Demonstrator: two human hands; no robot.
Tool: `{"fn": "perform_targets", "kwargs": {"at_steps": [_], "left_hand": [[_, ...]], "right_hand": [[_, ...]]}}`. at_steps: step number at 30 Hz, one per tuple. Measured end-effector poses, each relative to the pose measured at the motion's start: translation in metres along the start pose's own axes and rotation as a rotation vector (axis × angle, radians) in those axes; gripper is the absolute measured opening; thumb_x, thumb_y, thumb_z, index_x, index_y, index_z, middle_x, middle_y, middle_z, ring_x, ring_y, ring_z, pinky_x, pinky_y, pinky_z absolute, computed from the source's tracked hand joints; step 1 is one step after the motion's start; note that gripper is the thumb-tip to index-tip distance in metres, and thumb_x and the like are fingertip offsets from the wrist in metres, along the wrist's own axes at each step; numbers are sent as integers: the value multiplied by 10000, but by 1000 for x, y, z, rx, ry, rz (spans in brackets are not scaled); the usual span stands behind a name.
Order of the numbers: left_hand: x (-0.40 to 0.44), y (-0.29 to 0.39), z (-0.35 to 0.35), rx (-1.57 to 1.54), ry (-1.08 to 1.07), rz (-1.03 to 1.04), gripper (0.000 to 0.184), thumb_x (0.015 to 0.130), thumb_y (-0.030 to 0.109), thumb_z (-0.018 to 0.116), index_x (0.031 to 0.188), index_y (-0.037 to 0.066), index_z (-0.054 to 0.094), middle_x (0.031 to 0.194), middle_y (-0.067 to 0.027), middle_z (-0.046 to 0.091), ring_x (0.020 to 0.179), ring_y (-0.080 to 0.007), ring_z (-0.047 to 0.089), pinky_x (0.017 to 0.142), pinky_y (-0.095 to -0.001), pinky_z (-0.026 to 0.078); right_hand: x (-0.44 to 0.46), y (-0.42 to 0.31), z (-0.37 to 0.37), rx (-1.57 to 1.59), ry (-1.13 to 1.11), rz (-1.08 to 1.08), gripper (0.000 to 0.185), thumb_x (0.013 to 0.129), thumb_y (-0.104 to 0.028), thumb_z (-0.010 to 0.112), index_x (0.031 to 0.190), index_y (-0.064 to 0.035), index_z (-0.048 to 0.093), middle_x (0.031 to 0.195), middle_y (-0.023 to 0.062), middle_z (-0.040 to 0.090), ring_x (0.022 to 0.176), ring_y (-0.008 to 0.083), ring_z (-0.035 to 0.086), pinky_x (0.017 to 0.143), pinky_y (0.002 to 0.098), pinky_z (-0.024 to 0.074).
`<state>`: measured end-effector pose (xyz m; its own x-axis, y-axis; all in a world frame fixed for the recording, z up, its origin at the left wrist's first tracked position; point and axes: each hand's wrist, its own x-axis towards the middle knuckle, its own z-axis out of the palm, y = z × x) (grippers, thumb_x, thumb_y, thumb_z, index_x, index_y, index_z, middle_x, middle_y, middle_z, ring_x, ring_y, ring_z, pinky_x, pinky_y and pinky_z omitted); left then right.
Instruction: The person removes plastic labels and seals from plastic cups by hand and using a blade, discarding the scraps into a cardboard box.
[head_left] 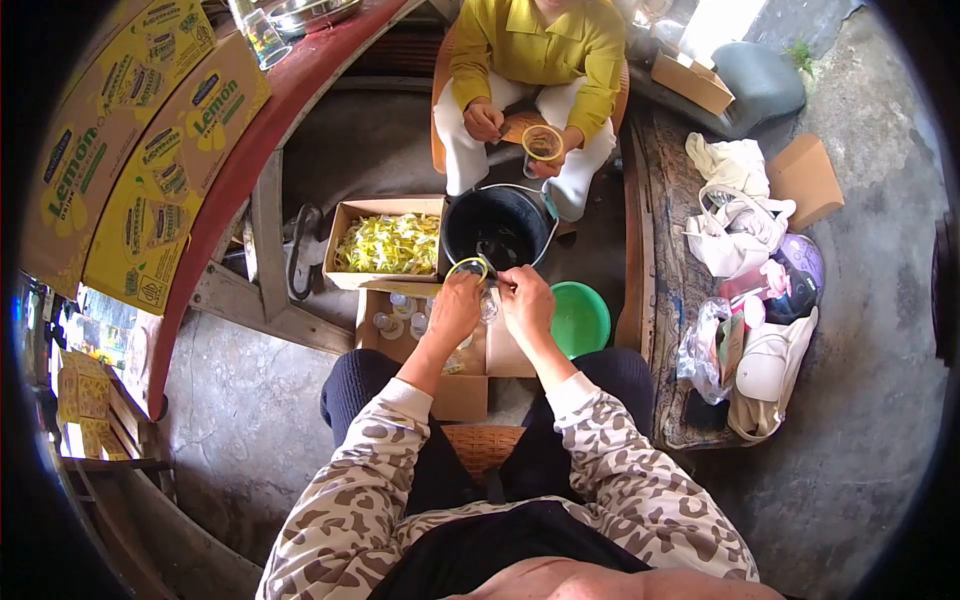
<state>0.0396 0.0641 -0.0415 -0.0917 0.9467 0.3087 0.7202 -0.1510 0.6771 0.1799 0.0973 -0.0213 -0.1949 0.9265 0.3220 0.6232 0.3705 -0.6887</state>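
Just in front of the black bucket [490,228], my left hand [457,305] has its fingers closed round a clear plastic cup with a yellow rim [467,267]. My right hand [527,300] is close beside it, fingers pinched at the cup's right side on something small and dark that I cannot make out. Below my hands an open cardboard box [462,398] holds several clear cups [392,326]. Another box [385,282], at the upper left, is full of yellow and white strips [392,243]. A green basin [580,320] lies right of my right hand.
Across the bucket sits a person in a yellow shirt [540,60], holding a yellow-rimmed cup [542,143]. Yellow cartons [170,170] stand on a red-edged table [262,130] at the left. Bags [735,240] and a cap [762,368] lie on a bench [665,300] at the right.
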Motion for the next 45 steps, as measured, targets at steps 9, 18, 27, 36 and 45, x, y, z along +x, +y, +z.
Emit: {"fn": "perform_targets", "kwargs": {"at_steps": [9, 18, 27, 36, 45], "left_hand": [[6, 5, -2, -13, 23, -22, 90, 905, 58, 548, 911, -18, 597, 884, -221, 615, 879, -426, 597, 754, -501, 491], [-7, 16, 8, -38, 6, 40, 142, 882, 46, 568, 1002, -10, 618, 938, -226, 625, 908, -437, 592, 760, -513, 470], [11, 11, -29, -496, -42, -422, 188, 970, 163, 597, 1111, 40, 585, 859, -106, 638, 773, -153, 628, 619, -330, 540], [42, -7, -20, -904, -5, -487, 226, 1045, 270, 481, 1085, 91, 613, 879, 23, 492, 820, -68, 518, 630, -268, 547], [72, -45, 7, -1458, 91, -594, 233, 1073, 246, 377, 1113, 79, 534, 1041, -63, 639, 902, -168, 667, 772, -355, 605]], "right_hand": [[-4, -7, -5, -212, 96, -249, 134, 749, -32, 686, 866, -90, 655, 818, 71, 567, 816, 285, 613, 647, 424, 500], [8, 13, 10, -176, 80, -60, 55, 786, -91, 658, 833, -97, 686, 835, 99, 600, 847, 318, 624, 700, 447, 505], [21, 24, -39, 112, 34, 167, 108, 794, -129, 750, 890, -82, 730, 856, 83, 692, 771, 266, 686, 686, 378, 515], [22, 20, -55, 116, 79, 86, 95, 794, -28, 746, 872, -4, 697, 793, 95, 678, 704, 197, 681, 645, 310, 513], [24, 21, -60, 118, 73, 111, 95, 813, -79, 740, 895, -52, 700, 845, 75, 678, 742, 242, 693, 668, 354, 512]]}}
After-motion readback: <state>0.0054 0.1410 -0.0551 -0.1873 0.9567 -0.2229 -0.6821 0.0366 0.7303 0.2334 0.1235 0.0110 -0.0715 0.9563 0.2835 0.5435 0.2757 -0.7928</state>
